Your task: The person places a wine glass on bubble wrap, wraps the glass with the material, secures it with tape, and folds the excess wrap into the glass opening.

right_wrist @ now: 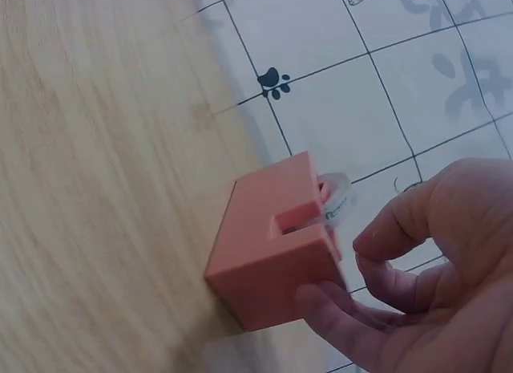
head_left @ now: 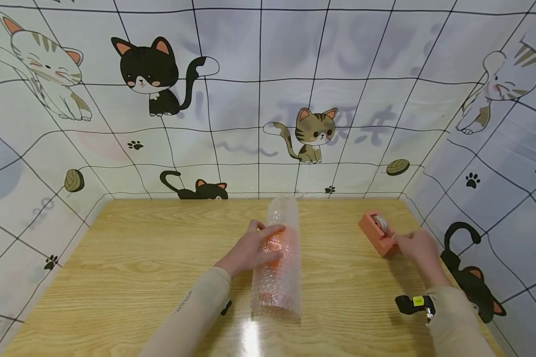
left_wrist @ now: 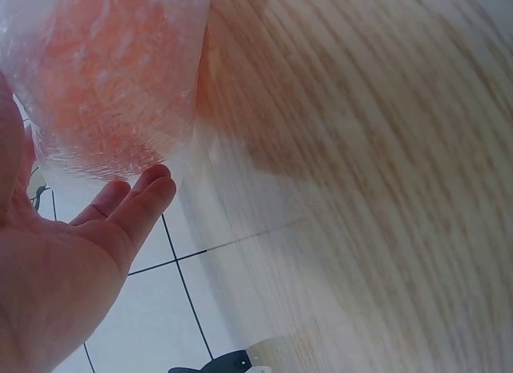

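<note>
A bubble-wrapped roll [head_left: 277,292] with something orange-red inside lies lengthwise on the table. My left hand [head_left: 250,250] rests across its left side and top, fingers spread and fairly straight; in the left wrist view the fingertips of that hand [left_wrist: 88,253] touch the wrap [left_wrist: 120,84]. At the right, my right hand [head_left: 420,250] is at the near end of a coral tape dispenser [head_left: 377,235]. The right wrist view shows the thumb and forefinger of this hand [right_wrist: 425,269] pinched together by the dispenser [right_wrist: 264,220], apparently on the clear tape's end; other fingers touch its side.
The wooden table [head_left: 161,238] ends at a cat-patterned cloth [head_left: 232,109] that rises behind it and on both sides. The dispenser stands near the table's right edge, apart from the roll.
</note>
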A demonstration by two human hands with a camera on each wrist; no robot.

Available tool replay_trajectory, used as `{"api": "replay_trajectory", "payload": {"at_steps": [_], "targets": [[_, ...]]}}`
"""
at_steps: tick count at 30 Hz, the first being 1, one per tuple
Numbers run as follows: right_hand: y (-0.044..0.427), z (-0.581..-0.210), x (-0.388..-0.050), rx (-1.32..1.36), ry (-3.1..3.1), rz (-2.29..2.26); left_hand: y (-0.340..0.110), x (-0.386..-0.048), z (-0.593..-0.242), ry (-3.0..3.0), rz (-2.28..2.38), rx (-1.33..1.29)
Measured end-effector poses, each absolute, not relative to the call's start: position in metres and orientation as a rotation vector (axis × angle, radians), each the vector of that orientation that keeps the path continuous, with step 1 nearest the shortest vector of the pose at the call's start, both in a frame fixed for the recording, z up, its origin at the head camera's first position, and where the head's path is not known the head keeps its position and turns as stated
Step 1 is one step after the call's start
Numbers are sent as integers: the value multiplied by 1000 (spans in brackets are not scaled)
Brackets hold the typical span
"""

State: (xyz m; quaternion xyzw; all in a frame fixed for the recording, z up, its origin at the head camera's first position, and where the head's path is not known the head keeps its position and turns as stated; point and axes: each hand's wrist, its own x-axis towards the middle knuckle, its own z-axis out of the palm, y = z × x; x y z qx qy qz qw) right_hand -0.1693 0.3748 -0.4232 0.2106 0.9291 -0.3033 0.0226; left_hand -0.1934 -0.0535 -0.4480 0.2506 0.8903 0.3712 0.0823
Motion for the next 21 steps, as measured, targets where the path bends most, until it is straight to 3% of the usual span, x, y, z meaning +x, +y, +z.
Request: {"api": "replay_trajectory", "payload": {"at_steps": [6, 14, 21], "targets": [[379, -438, -162, 781, 2638, -1392, -53, -193, -447, 2659, 1098, 751], [383, -445, -155, 688, 2337, -1916, -52, -193, -448, 2669, 1086, 753], [390, -450, -155, 616, 2215, -2034, -53, -194, -449, 2686, 1074, 756]]}}
